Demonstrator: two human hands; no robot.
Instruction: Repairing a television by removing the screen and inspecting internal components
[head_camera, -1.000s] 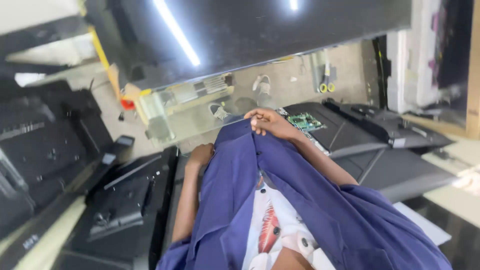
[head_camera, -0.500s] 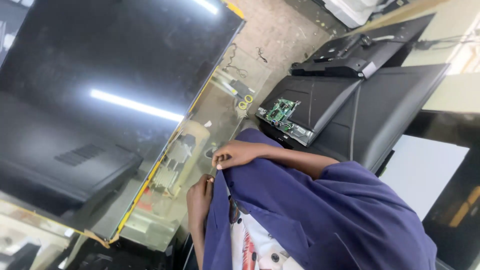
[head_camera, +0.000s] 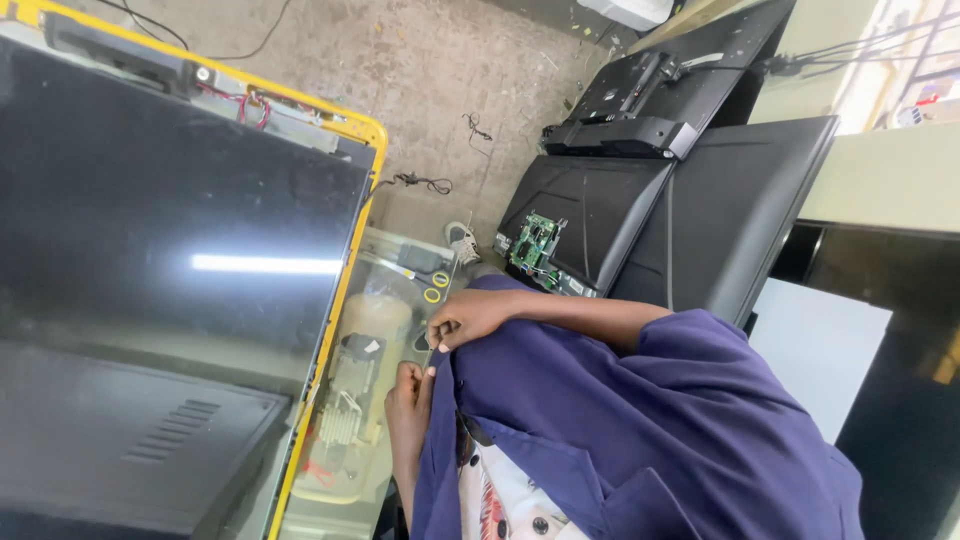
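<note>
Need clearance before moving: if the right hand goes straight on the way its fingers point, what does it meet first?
Probably the clear panel beside the yellow frame; depth is unclear. The right hand pinches the purple jacket.

Dark blue shirt, yellow-edged black screen, green circuit board, grey speckled floor.

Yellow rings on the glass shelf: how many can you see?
2. One ring lies near the shelf's far end, the other ring just beside it, closer to the right hand. More may be hidden under the hands.
</note>
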